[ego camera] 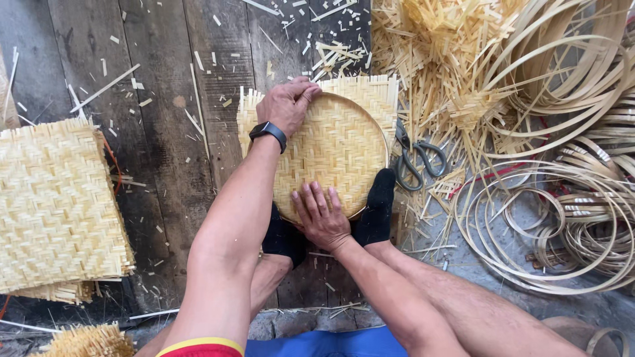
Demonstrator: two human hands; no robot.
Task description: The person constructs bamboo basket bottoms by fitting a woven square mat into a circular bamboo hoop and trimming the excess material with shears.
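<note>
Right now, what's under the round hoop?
A square woven bamboo mat lies under the round hoop, its corners sticking out past the rim. Left hand and right hand press on top. The floor beneath is covered.

— What have you got on?

— A black watch with a dark band on my left wrist. Black socks on both feet. My arms and lower legs are bare.

— And higher up?

— A red sleeve with a yellow hem on my left arm, and blue shorts.
</note>
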